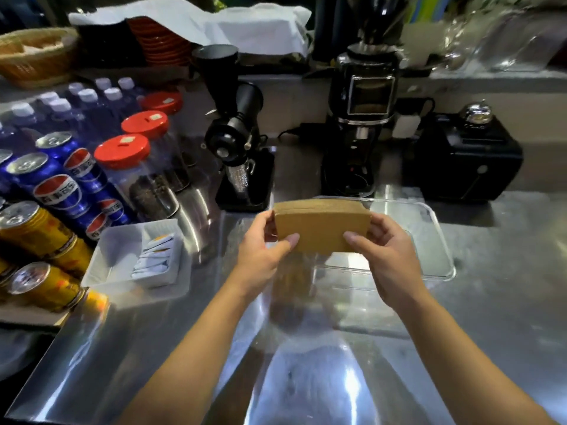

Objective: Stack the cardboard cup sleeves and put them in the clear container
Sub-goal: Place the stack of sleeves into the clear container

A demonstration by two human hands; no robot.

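A stack of flat brown cardboard cup sleeves [322, 227] stands on edge in the air, held between both hands. My left hand [264, 246] grips its left end, thumb on the front face. My right hand [382, 253] grips its right end the same way. The stack hovers over the near left part of the clear container [435, 240], a shallow rectangular plastic tray lying on the steel counter [306, 378]. Nothing is visible inside the container.
Left of the hands stands a white tray [113, 259] of sachets. Soda cans [55, 185], water bottles and red-lidded jars [141, 173] crowd the far left. Two black grinders [239, 154] [359, 127] and a black box machine [466, 161] stand behind the container.
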